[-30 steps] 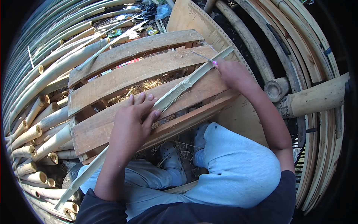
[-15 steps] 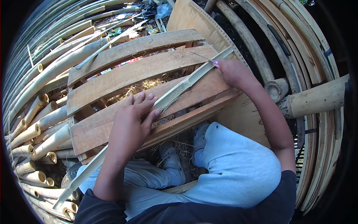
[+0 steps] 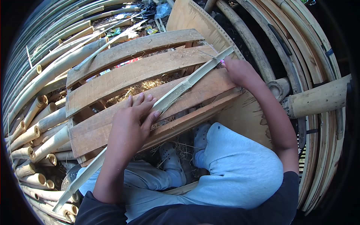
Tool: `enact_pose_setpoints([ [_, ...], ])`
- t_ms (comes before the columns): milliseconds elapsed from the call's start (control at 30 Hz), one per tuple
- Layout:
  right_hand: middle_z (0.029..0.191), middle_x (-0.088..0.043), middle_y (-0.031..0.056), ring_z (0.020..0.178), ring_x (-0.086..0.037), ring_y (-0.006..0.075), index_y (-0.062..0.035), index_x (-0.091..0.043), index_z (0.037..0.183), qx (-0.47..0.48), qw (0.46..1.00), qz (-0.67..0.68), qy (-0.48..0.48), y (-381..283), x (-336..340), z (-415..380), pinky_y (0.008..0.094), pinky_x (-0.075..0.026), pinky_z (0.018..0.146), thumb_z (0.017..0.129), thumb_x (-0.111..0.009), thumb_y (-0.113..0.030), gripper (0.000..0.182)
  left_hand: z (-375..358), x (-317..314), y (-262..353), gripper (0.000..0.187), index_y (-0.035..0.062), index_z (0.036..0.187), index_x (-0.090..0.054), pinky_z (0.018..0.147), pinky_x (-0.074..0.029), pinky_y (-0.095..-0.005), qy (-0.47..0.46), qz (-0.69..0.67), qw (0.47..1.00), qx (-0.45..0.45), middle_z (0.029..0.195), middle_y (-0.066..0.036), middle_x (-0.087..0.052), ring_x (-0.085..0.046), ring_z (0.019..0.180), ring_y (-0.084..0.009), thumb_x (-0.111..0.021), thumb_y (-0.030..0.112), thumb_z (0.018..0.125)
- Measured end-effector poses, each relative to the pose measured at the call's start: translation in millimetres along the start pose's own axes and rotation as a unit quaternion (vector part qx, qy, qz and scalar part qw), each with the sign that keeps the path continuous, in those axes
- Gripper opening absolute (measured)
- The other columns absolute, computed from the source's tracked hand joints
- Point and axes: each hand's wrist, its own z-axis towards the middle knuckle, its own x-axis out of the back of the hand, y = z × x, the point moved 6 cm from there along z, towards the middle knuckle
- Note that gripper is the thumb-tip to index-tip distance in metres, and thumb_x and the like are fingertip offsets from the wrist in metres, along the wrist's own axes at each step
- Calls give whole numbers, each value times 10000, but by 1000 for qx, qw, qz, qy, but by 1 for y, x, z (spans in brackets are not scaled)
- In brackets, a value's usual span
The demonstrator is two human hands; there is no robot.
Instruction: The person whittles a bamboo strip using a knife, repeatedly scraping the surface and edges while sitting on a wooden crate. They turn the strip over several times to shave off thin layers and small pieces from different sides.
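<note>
Here a long, pale green split bamboo strip (image 3: 176, 92) lay slantwise across a low desk of weathered brown wooden slats (image 3: 123, 77), its lower end running past the near edge beside the person's knee and its upper end reaching the far right corner. The left hand (image 3: 131, 125) rested flat on the strip near its middle, fingers spread and pressed down, pinning it to the slat rather than curling round it. The right hand (image 3: 240, 71) was closed at the strip's upper end, clamped on what looked like a thin grey metal blade (image 3: 208, 54) whose tip showed just beyond the fingers; the handle was hidden in the fist.

By my reading, the step in hand was trimming or splitting the strip at its far end, one hand steadying and the other cutting. The next move would seem to call for keeping the flat hand firm and well clear of the blade's line, with the cut following the grain so that the strip does not twist off the slat.

Around the desk lay a heap of round, cut yellow-green bamboo poles (image 3: 33, 123) on the left, curved bamboo laths (image 3: 300, 41) on the right, and dry straw (image 3: 146, 87) showing between the slats. The person's light blue trousers (image 3: 240, 165) filled the foreground.
</note>
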Motion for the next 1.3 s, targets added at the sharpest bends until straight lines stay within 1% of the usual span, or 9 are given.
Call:
enact_pose_setpoints([
  [133, 853, -692, 270, 842, -684, 475, -8, -532, 1068, 44, 998, 38, 2, -1, -3, 0, 586, -518, 740, 1091, -455, -259, 263, 0, 0, -1, 380, 1, 1293, -688, 1272, -274, -505, -16, -28, 999, 25, 1353, -210, -655, -505, 1409, -365, -707, 191, 965],
  [433, 867, -703, 275, 867, -697, 474, 8, -568, 1085, -69, 998, 11, -11, 38, -17, 12, 572, -539, 767, 1093, -443, -212, 253, 0, -1, 0, 392, 2, 1299, -686, 1272, -278, -485, -17, -31, 999, 33, 1367, -201, -651, -485, 1424, -376, -711, 199, 962],
  [567, 873, -721, 261, 862, -727, 431, 16, -573, 1095, -16, 998, -61, 25, 33, -16, 16, 543, -570, 747, 1082, -452, -183, 233, 1, 0, -1, 390, 8, 1300, -688, 1274, -275, -487, -17, -18, 999, 33, 1371, -192, -652, -484, 1426, -374, -711, 198, 961],
  [733, 875, -747, 235, 857, -765, 381, 6, -603, 1042, -110, 988, -101, 38, 59, -17, 14, 493, -614, 717, 986, -526, -65, 119, 2, 2, 2, 387, 10, 1301, -689, 1273, -277, -486, -16, -18, 999, 34, 1374, -190, -651, -484, 1424, -375, -709, 196, 961],
  [867, 870, -727, 271, 838, -740, 431, 37, -574, 1054, -26, 996, -73, 43, 41, -19, 14, 554, -586, 720, 1020, -468, -76, 159, 1, 2, 1, 389, 3, 1302, -685, 1269, -284, -484, -17, -19, 999, 36, 1372, -196, -650, -486, 1421, -379, -705, 196, 964],
  [933, 866, -722, 278, 847, -737, 444, 41, -572, 1039, -156, 983, -75, 64, 82, -27, 17, 556, -585, 719, 1014, -476, -74, 152, 1, 1, 3, 389, 1, 1303, -682, 1269, -284, -485, -17, -20, 999, 32, 1371, -200, -650, -487, 1420, -380, -702, 195, 966],
  [1133, 874, -744, 250, 871, -759, 415, 59, -554, 1048, -169, 974, -66, 134, 58, 2, 1, 492, -625, 724, 1042, -517, -115, 177, -2, 4, 1, 366, -9, 1286, -685, 1275, -273, -480, -14, -30, 999, 25, 1357, -219, -651, -492, 1416, -372, -708, 153, 959],
  [1233, 872, -726, 285, 864, -737, 460, 60, -524, 1131, -195, 961, 43, 190, 32, 30, -17, 522, -607, 718, 1060, -544, -182, 253, -6, 13, 6, 257, 13, 1191, -720, 1249, -328, -503, 16, -35, 999, -21, 1164, -247, -704, -640, 1174, -444, -681, 138, 969],
  [1300, 864, -718, 291, 859, -724, 478, 50, -502, 1213, -184, 949, 90, 238, 11, 45, -27, 537, -595, 709, 1062, -559, -222, 317, -9, 21, 8, 238, 21, 1181, -720, 1087, -508, -467, -7, -8, 1000, -6, 969, -248, -708, -703, 935, -442, -681, 97, 959],
])
